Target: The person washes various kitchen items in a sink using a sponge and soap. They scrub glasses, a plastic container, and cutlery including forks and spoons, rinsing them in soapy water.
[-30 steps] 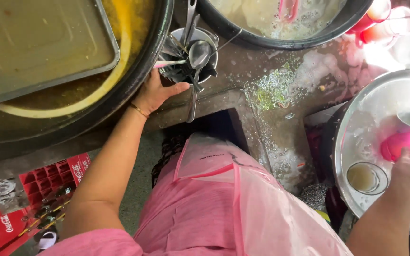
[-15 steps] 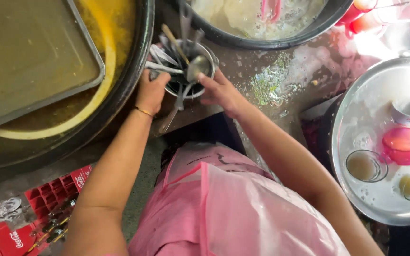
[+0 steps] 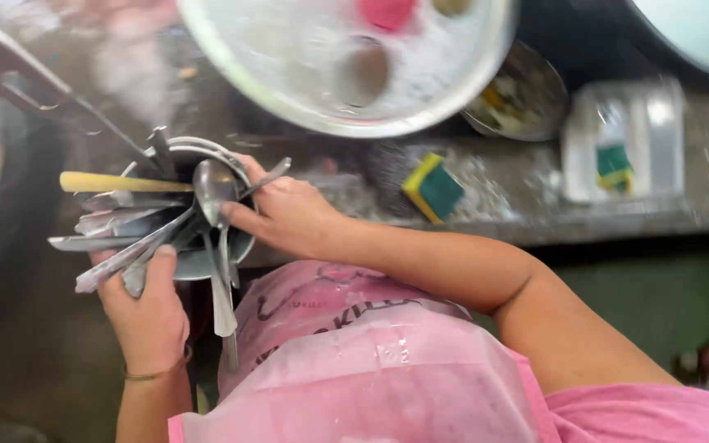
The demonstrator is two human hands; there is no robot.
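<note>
Down at the left of the view, both hands are on a metal cutlery holder [image 3: 207,262] crammed with spoons and utensils: the left hand [image 3: 145,316] cups it from below, grip clenched around the lower handles, while the right hand [image 3: 289,215] presses in from the side, fingers curled against a large spoon [image 3: 213,187] and the holder's rim, grasping. A pale wooden handle [image 3: 112,182] juts out leftward from the bundle, and dark tongs [image 3: 18,78] angle in from the top left corner. Over on the wet surface [image 3: 519,201], a yellow-and-green sponge [image 3: 434,187] lies just beside the right forearm. Further right sits a clear rectangular plastic tub [image 3: 625,143] with a green block showing through it, contents blurred. Up top, a big round metal tray [image 3: 346,66] carries a pink cup [image 3: 386,11], cut off by the frame edge, and a glass that's hard to make out. A small metal bowl [image 3: 523,98] peeks from behind the tray, mostly in shadow. A pink plastic apron [image 3: 354,361] fills the bottom; its printed marking is creased.
</note>
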